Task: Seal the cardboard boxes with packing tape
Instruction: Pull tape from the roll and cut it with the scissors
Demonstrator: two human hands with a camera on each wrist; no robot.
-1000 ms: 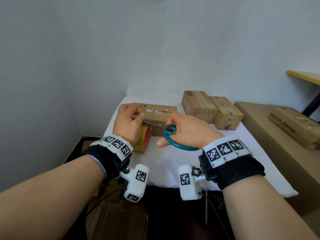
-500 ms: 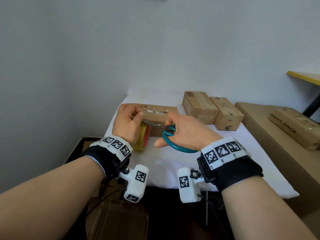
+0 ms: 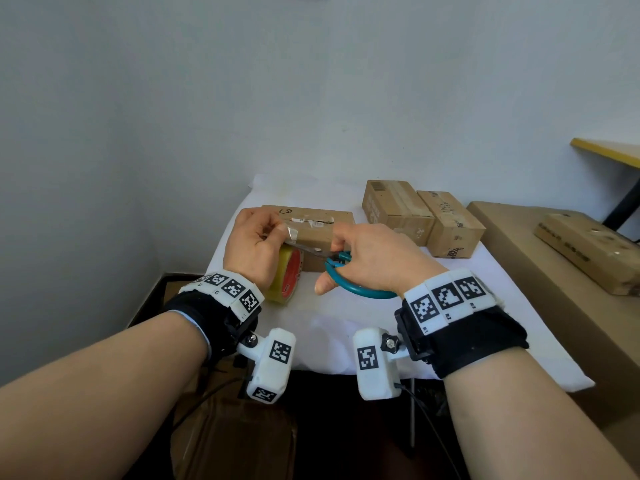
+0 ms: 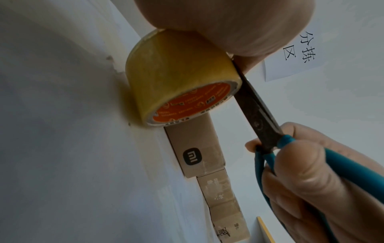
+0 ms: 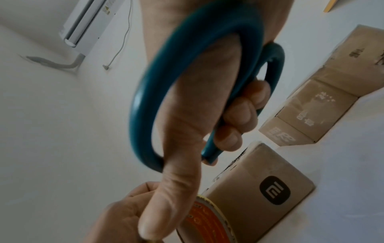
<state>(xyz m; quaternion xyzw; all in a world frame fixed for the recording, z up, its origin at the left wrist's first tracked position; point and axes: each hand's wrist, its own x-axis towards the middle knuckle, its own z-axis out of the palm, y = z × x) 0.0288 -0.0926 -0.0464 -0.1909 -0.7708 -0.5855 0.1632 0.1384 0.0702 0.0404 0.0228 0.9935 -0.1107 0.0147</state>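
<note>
My left hand pinches a clear strip of tape pulled up from the yellow tape roll with its red core. The roll sits just under that hand, against the front of a flat cardboard box on the white-covered table. My right hand grips teal-handled scissors. Their blades reach left to the strip just above the roll, and the handles lie close together. The box carries a black logo on its front.
Two more cardboard boxes stand side by side at the back right of the table. A large carton to the right carries a flat box. A yellow-edged tabletop juts in at far right. Walls close in behind and left.
Both hands have stayed at the box's front left corner and risen slightly. A loose end of tape now shows beside my left thumb, with the blades against it.
</note>
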